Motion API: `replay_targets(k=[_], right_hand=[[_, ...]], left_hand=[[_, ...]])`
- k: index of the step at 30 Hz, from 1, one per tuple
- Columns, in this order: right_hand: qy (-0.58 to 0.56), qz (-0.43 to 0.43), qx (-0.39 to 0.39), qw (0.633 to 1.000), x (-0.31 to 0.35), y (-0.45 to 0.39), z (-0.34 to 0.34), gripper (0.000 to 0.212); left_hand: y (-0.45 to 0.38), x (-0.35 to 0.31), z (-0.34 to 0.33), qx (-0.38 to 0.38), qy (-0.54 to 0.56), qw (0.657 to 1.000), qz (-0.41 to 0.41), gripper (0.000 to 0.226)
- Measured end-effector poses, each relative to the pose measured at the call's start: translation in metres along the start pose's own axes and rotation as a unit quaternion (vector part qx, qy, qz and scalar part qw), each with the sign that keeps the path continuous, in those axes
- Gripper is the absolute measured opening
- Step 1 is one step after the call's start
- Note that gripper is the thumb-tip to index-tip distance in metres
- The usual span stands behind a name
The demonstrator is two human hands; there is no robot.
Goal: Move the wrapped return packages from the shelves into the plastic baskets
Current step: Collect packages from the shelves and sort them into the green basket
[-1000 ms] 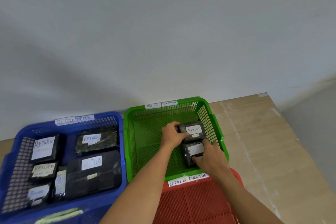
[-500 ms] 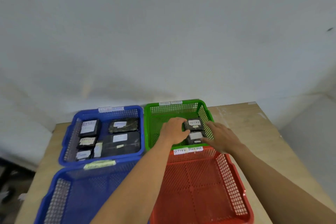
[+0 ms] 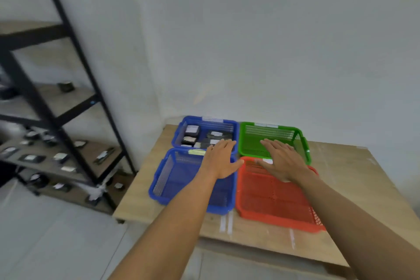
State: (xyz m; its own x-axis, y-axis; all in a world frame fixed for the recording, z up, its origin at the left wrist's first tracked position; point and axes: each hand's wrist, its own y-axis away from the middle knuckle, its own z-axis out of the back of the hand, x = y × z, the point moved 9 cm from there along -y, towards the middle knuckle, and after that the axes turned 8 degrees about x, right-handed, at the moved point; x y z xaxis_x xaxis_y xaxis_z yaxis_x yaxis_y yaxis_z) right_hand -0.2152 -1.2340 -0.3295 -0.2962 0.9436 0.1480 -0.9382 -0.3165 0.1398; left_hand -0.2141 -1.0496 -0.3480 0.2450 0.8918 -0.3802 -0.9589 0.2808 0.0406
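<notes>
Far left: black shelving (image 3: 56,98) stocked with dark wrapped packages (image 3: 31,158), white labels too blurred to read. On the wooden table (image 3: 341,188), far blue basket (image 3: 179,136) holding more labelled packages (image 3: 192,130), writing illegible. Left hand (image 3: 221,159) and right hand (image 3: 283,161) outstretched over the baskets, fingers straight, grasping nothing. Green basket (image 3: 300,141) behind red basket (image 3: 272,207).

Two bare arms w/ no sleeves in view, from forearm up to the hands. Left hand (image 3: 221,159) and right hand (image 3: 281,161): no gloves, no rings, no watch or wristband seen. Fingers long, nails short as far as visible. Picture is a bit blurred, so finer details can't be told.
</notes>
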Motion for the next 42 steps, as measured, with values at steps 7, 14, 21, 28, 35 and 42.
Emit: replay_targets(k=[7,14,21,28,35,42], right_hand=[[-0.029,0.094,0.016,0.995,0.162,0.01,-0.011,0.077],[-0.088,0.141,0.075,0.983,0.343,0.005,-0.039,0.079],[-0.177,0.167,0.088,0.966,0.531,-0.01,-0.045,0.075],[-0.224,0.207,0.09,0.948,0.676,-0.023,-0.047,0.075],[-0.235,0.229,0.059,0.943,0.788,-0.09,-0.046,0.077],[-0.285,0.188,0.043,0.939,0.862,-0.193,-0.052,0.077]], left_hand=[[0.137,0.11,0.064,-0.074,0.027,0.992,0.102,0.067],[0.271,0.259,0.113,-0.071,0.106,0.972,0.199,0.074],[0.389,0.388,0.173,-0.085,0.257,0.939,0.214,0.067],[0.463,0.498,0.226,-0.115,0.309,0.917,0.225,0.061],[0.466,0.62,0.292,-0.133,0.3,0.918,0.222,0.067],[0.423,0.732,0.345,-0.101,0.321,0.917,0.213,0.069]])
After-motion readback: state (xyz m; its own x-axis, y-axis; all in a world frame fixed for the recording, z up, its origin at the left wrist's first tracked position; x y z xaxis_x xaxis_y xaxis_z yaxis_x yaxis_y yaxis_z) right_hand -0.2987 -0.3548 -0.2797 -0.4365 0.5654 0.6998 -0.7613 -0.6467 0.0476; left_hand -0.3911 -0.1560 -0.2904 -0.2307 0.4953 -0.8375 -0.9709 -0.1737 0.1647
